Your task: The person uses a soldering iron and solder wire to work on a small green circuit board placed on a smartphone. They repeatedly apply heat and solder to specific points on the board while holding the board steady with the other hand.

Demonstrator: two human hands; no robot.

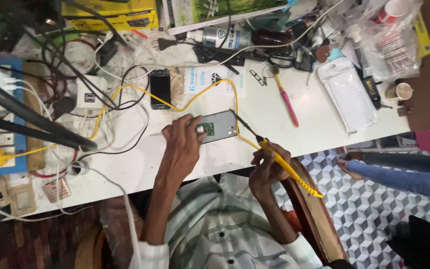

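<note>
Head cam | L hand (182,137) pressed on opened phone (218,126) near desk (255,149) front edge | R hand (267,167) clamped on yellow soldering iron (282,160), tip at phone's corner | 2nd phone (160,89) behind.

1. The left hand (184,137) presses down on an opened grey phone (217,126), fingers on its green circuit board, near the white worktop's (274,124) front edge.
2. The right hand (267,167) grips a yellow-handled soldering iron (269,149), its dark tip touching the phone's right end.
3. The iron's yellow cable (125,92) loops back across the worktop.
4. A dark-screened phone (160,89) lies farther back, a pink toothbrush (288,105) to the right.
</note>
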